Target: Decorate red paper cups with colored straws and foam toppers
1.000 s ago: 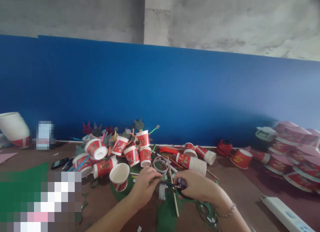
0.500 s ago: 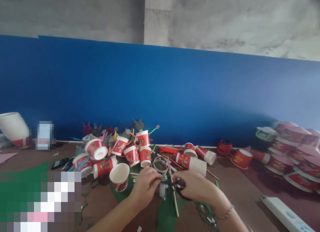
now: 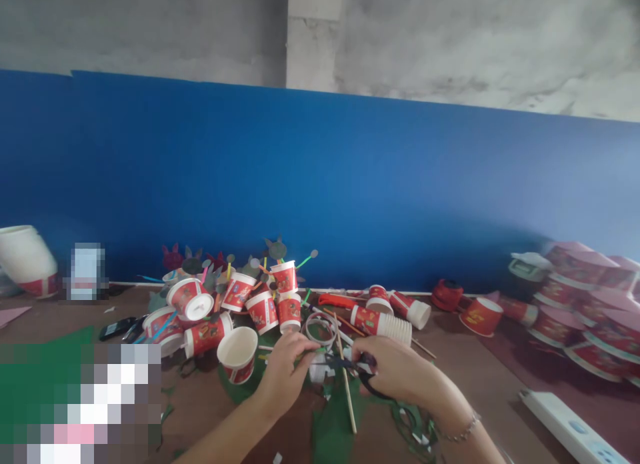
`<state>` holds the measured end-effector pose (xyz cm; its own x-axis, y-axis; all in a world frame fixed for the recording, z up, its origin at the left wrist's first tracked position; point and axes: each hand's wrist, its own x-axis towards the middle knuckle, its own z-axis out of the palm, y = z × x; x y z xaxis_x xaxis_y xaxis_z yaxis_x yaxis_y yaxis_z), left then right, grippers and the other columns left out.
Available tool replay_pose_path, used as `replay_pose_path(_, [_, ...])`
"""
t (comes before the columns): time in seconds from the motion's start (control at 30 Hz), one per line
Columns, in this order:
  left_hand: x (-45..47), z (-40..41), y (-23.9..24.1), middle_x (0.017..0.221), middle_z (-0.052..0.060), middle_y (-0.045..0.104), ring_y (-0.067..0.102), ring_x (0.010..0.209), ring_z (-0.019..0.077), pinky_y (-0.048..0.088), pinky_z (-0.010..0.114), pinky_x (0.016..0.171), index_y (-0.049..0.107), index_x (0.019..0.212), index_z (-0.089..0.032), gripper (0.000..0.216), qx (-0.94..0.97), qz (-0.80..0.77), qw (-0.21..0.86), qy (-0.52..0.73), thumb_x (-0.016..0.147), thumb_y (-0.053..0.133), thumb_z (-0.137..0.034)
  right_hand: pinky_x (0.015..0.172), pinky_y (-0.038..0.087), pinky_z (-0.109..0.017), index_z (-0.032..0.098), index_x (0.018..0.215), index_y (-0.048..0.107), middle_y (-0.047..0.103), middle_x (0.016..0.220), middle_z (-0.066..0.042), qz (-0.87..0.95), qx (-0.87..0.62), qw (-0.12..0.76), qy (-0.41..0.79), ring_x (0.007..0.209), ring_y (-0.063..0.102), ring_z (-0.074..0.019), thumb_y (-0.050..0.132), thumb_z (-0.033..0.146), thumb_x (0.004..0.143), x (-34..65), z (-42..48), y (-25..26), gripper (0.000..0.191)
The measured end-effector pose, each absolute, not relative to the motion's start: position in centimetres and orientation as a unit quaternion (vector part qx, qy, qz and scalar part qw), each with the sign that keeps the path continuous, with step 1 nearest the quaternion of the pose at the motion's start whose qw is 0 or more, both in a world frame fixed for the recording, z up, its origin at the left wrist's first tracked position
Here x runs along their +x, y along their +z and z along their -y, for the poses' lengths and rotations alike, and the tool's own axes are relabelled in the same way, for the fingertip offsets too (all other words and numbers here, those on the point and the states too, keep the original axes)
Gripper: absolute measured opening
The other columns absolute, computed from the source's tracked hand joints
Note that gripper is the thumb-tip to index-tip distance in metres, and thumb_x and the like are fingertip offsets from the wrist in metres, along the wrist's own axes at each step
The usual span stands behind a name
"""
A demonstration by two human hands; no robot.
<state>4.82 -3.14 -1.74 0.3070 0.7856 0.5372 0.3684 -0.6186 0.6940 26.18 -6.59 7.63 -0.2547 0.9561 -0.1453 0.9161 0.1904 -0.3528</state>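
Note:
My right hand is closed round the dark handles of a pair of scissors, blades pointing left. My left hand pinches a small white piece at the blade tips; what it is I cannot make out. Both hands hover low over a green sheet on the brown table. A wooden stick lies under them. An upright red and white paper cup stands just left of my left hand.
A heap of red paper cups with coloured sticks lies behind the hands. A lying cup stack, a white ring, red bowls at right, a white strip, a white tub. Blue wall behind.
Both hands shifted slightly up and left with the scissors. The white piece now shows at the blade tips by my left fingers.

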Motion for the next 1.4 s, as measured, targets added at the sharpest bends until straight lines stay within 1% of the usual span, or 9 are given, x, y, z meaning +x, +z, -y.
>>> replay_pose_path(0.1, [4.7,3.0,-1.7,0.087,0.006,0.068,0.060,0.087,0.0205,0.044,0.039,0.089,0.068,0.089,-0.022,0.017,0.781,-0.366,0.227,0.452,0.087,0.051,-0.017,0.056,0.030,-0.023,0.025,0.079,0.066,0.066,0.074,0.003,0.763,-0.617,0.027,0.194,0.071,0.056,-0.0149,0.063,0.017,0.060,26.2,6.8,8.3,0.021])
replay_pose_path(0.23, [4.5,2.7,-1.9,0.087,0.005,0.068,0.060,0.088,0.0203,0.043,0.038,0.088,0.068,0.089,-0.021,0.016,0.785,-0.362,0.225,0.449,0.086,0.053,-0.016,0.055,0.029,-0.024,0.025,0.074,0.067,0.068,0.073,0.002,0.768,-0.613,0.029,0.184,0.070,0.057,-0.0154,0.061,0.015,0.061,25.9,6.8,8.4,0.018])
replay_pose_path(0.47, [4.5,2.7,-1.8,0.087,0.005,0.068,0.060,0.087,0.0205,0.043,0.038,0.087,0.069,0.090,-0.022,0.016,0.794,-0.359,0.224,0.436,0.087,0.054,-0.020,0.057,0.029,-0.025,0.026,0.076,0.072,0.069,0.075,0.000,0.789,-0.594,0.027,0.153,0.071,0.058,-0.0165,0.058,0.014,0.061,25.4,6.7,7.6,0.024])
replay_pose_path(0.7, [4.5,2.8,-1.8,0.087,0.005,0.068,0.061,0.087,0.0206,0.043,0.040,0.090,0.069,0.090,-0.023,0.016,0.790,-0.357,0.225,0.444,0.087,0.053,-0.021,0.054,0.028,-0.025,0.024,0.066,0.072,0.067,0.064,0.000,0.804,-0.573,0.007,0.157,0.061,0.053,-0.0138,0.054,0.012,0.060,25.1,6.5,7.2,0.023])
replay_pose_path(0.83, [4.5,2.8,-1.4,0.086,0.006,0.068,0.061,0.087,0.0206,0.045,0.038,0.087,0.069,0.089,-0.022,0.016,0.770,-0.353,0.245,0.472,0.086,0.054,-0.022,0.059,0.034,-0.026,0.026,0.076,0.073,0.072,0.076,-0.002,0.793,-0.592,0.021,0.142,0.071,0.059,-0.0182,0.057,0.014,0.061,24.9,6.6,7.0,0.025])
replay_pose_path(1.0, [4.5,2.9,-0.7,0.090,0.007,0.069,0.063,0.087,0.0214,0.049,0.033,0.079,0.070,0.088,-0.018,0.018,0.675,-0.398,0.348,0.515,0.082,0.057,-0.030,0.062,0.036,-0.028,0.025,0.084,0.070,0.072,0.086,-0.004,0.770,-0.621,0.049,0.136,0.082,0.063,-0.0246,0.064,0.025,0.065,25.1,6.4,6.8,0.020])
replay_pose_path(1.17, [5.0,3.1,-0.3,0.079,0.004,0.069,0.062,0.073,0.0167,0.049,0.027,0.069,0.068,0.087,-0.015,0.026,0.501,-0.410,0.538,0.540,0.071,0.070,-0.036,0.061,0.035,-0.027,0.020,0.082,0.068,0.072,0.082,-0.006,0.771,-0.618,0.049,0.146,0.077,0.064,-0.0218,0.058,0.022,0.069,24.6,5.9,5.9,0.016])
replay_pose_path(1.27, [5.4,3.4,-0.2,0.071,0.000,0.065,0.060,0.065,0.0121,0.047,0.023,0.063,0.066,0.080,-0.015,0.026,0.427,-0.372,0.637,0.523,0.065,0.075,-0.034,0.060,0.036,-0.025,0.019,0.084,0.067,0.072,0.086,-0.006,0.787,-0.592,0.039,0.170,0.077,0.064,-0.0199,0.059,0.018,0.064,23.5,6.0,4.5,0.022])
replay_pose_path(1.4, [5.7,3.7,-0.5,0.065,-0.002,0.061,0.057,0.059,0.0109,0.047,0.023,0.057,0.063,0.076,-0.015,0.031,0.362,-0.352,0.702,0.502,0.059,0.080,-0.035,0.058,0.037,-0.026,0.016,0.088,0.066,0.071,0.088,-0.010,0.771,-0.618,0.006,0.154,0.079,0.065,-0.0248,0.069,0.025,0.055,22.2,6.1,2.8,0.033])
